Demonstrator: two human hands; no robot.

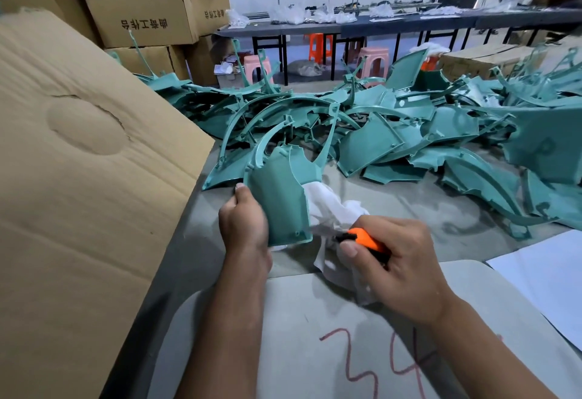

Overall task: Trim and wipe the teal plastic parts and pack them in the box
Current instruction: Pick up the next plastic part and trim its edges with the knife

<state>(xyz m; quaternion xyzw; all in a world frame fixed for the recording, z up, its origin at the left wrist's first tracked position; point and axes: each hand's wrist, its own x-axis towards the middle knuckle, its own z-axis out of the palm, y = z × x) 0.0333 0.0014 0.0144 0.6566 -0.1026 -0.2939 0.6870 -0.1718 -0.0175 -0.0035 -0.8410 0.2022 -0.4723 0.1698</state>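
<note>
Head view over a grey tabletop (409,203). Trimming step in hand, by the look of it, with wiping close behind.

Left hand (244,225) raised near the tabletop's left edge, fingers closed around the left rim of a curved teal part (280,197), thumb on top, part held upright and tilted toward the viewer. Forearm reaching up from the near edge.

Right hand (396,260) just right of the part's lower corner, fingers closed on an orange knife (367,238) and on a bunched white cloth (330,209) together. Dark knife tip pointing left, near the part's bottom edge; contact impossible to tell. Cloth spilling out behind the part and under the palm.

Big pile (393,127) of teal parts heaped across the far half of the tabletop. Cardboard box flap (78,162) open along the left edge; inside of the box out of sight.

Next move likely needs the blade run along the part's bottom edge, steady left grip, then a wipe and a reach left to the box.
</note>
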